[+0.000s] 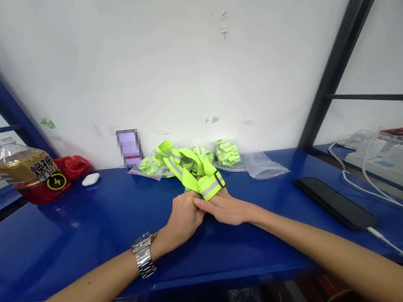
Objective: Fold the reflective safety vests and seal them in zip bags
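A bright yellow-green reflective strap [210, 186] with grey stripes and a black buckle is bunched up above the middle of the blue table. My left hand [185, 219], with a metal watch on its wrist, is closed at the strap's lower end. Touching it, my right hand [228, 207] grips the strap too, its thumb lying against the left hand. Part of the strap is draped over the right hand's fingers and hides them. Loops of it rise beyond both hands, in front of bagged straps [228, 152] of the same colour.
An empty clear zip bag [264, 164] lies at the back. On the left are a large drink bottle [28, 172], a red plastic bag [74, 167] and a white earphone case [90, 179]. A black phone [334, 201] with a white cable [391, 239] lies at right.
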Demonstrator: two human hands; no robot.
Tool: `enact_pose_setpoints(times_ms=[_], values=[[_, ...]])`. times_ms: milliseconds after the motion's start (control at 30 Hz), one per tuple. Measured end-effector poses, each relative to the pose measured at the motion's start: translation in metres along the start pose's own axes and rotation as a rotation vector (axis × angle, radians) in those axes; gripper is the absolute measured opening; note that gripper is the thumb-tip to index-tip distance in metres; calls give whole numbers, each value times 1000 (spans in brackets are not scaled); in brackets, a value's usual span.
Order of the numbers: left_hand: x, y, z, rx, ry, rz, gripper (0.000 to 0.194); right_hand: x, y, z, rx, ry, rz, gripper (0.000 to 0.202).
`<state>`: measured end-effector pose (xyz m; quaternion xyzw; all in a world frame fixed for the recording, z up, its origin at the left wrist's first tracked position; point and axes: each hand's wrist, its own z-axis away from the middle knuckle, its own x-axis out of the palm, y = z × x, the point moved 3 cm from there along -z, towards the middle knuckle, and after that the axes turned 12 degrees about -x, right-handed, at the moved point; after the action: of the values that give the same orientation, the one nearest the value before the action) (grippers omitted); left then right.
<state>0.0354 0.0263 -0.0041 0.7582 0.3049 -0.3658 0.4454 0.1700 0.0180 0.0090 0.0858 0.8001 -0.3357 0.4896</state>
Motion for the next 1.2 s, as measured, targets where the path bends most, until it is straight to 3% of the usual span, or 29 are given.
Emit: enact_pose_setpoints(times_ms=[167, 333, 433, 567, 667, 800, 1000, 1200], values=[[-5, -5, 5, 65, -76, 36, 2, 3, 3, 2, -51, -87, 152, 54], [-4, -7, 10, 335, -158, -118, 62, 4, 4, 4, -63, -70, 171, 58], [-7, -5, 12, 424, -230, -221, 72, 6, 4, 3, -31, -97, 158, 57], [-9, -6, 12, 431, -244, -208, 82, 4, 5, 2, 13, -34, 170, 70], [-9, -8, 12, 394, -256, -171, 78, -2, 7, 3, 3, 5, 128, 79], [-15, -10, 13, 322, -283, -117, 67, -11, 9, 9, -137, -30, 33, 86], [-31, -15, 18, 268, -314, -73, 61, -23, 9, 18, -166, 46, 36, 41], [-34, -17, 19, 307, -301, -128, 53, -11, 11, 18, -166, 62, 356, 36]])
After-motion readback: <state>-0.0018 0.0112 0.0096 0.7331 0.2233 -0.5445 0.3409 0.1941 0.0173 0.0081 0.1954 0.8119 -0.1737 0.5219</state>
